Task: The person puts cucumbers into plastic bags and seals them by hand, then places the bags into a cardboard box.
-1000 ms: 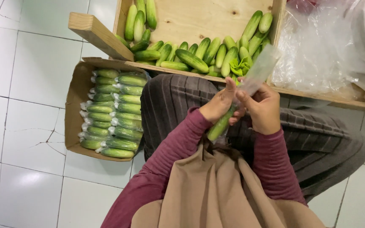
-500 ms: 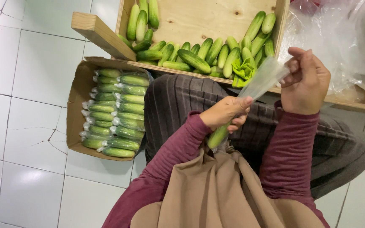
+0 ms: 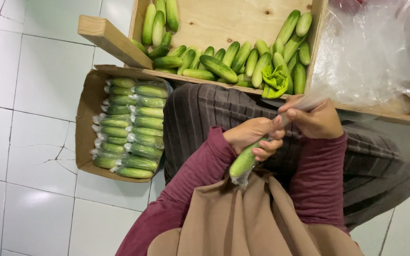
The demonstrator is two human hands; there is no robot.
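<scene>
Nearest the camera: holding a wrapped cucumber (image 3: pixel 244 161) over the lap, above the striped trousers (image 3: pixel 205 111), with its lower end poking out past the clear film. Closing the left hand (image 3: pixel 254 135) round the cucumber's upper half, grip firmly curled on it. Pinching the free tail of the clear plastic sleeve (image 3: pixel 304 102) in the right hand (image 3: pixel 316 119), grip shut on the film, thumb and fingers pressed together just beside the left hand.

Compared with half a second ago: bringing the right hand back down from its raised position to meet the left, shortening the stretched film between the two; a second ago, working both hands together at the cucumber's top. Judging from this, finishing the pull of the sleeve along the cucumber and moving on to gathering its loose end.

Farther out, at the left knee on the tiled floor: lying in rows, bagged cucumbers (image 3: pixel 134 128) filling a cardboard box (image 3: pixel 85 102). Beyond the knees: waiting unwrapped, loose cucumbers (image 3: pixel 219 66) in a wooden crate (image 3: pixel 233 19), with a heap of clear bags (image 3: pixel 366 52) to its right.
</scene>
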